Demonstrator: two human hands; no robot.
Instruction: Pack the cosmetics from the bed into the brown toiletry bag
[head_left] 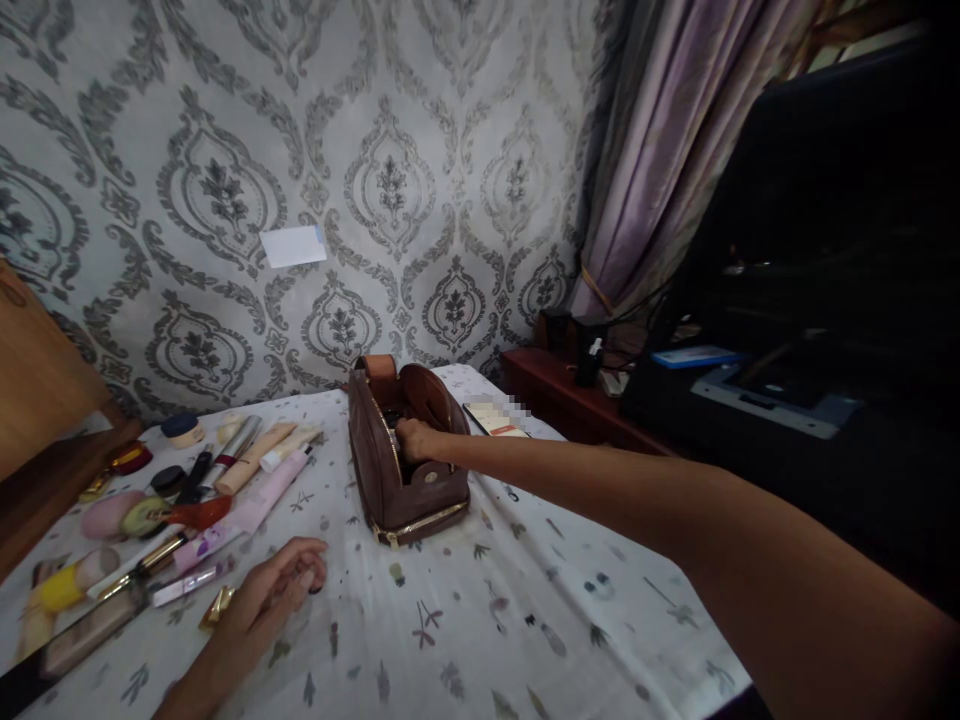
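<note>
A brown leather pouch (390, 480) stands open on the white patterned tablecloth (480, 620). My right hand (417, 439) reaches into its open top, fingers curled and partly hidden inside; what they hold cannot be made out. My left hand (279, 580) rests on the cloth at the lower left, fingers loosely curled, next to a small gold item (216, 606) and a slim pink tube (187, 583). Several cosmetics lie spread to its left: tubes (255, 458), a brush with an orange handle (196, 513), makeup sponges (112, 514).
A small round jar (182, 429) sits near the patterned wall. A card (495, 417) lies behind the pouch. A dark wooden shelf (570, 400) with cables and a dark desk with a device (765, 395) stand at right. Wooden furniture (45, 400) is at left.
</note>
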